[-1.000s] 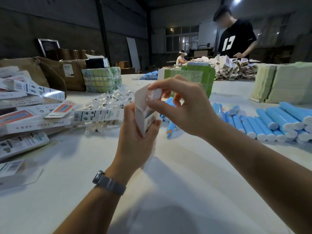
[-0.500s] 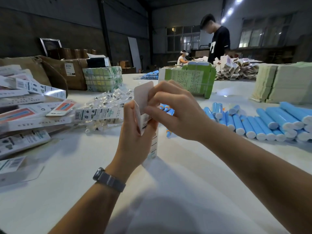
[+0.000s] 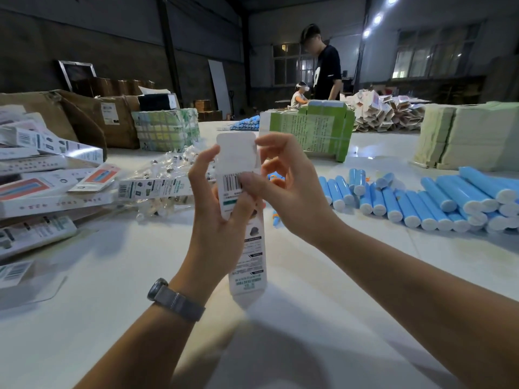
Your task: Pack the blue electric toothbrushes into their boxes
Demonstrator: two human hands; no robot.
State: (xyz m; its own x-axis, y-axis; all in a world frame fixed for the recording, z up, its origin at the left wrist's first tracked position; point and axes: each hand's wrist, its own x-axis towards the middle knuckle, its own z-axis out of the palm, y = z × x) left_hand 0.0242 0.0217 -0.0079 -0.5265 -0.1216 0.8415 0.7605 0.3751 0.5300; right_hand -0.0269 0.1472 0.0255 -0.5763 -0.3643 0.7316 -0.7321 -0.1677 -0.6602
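My left hand (image 3: pixel 216 217) grips the tall white printed cardboard box (image 3: pixel 243 217) upright above the white table (image 3: pixel 84 318) | my right hand (image 3: pixel 292 192) pinches its open top flap | blue cylindrical plastic toothbrush handles (image 3: pixel 438 200) lie right of the box, well apart

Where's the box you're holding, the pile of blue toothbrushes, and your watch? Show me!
box (image 3: pixel 247 256): head view, on its printed lower panel below the hands.
blue toothbrushes (image 3: pixel 438 203): head view, on one blue handle in the pile.
watch (image 3: pixel 177 301): head view, on the grey strap at the left wrist.
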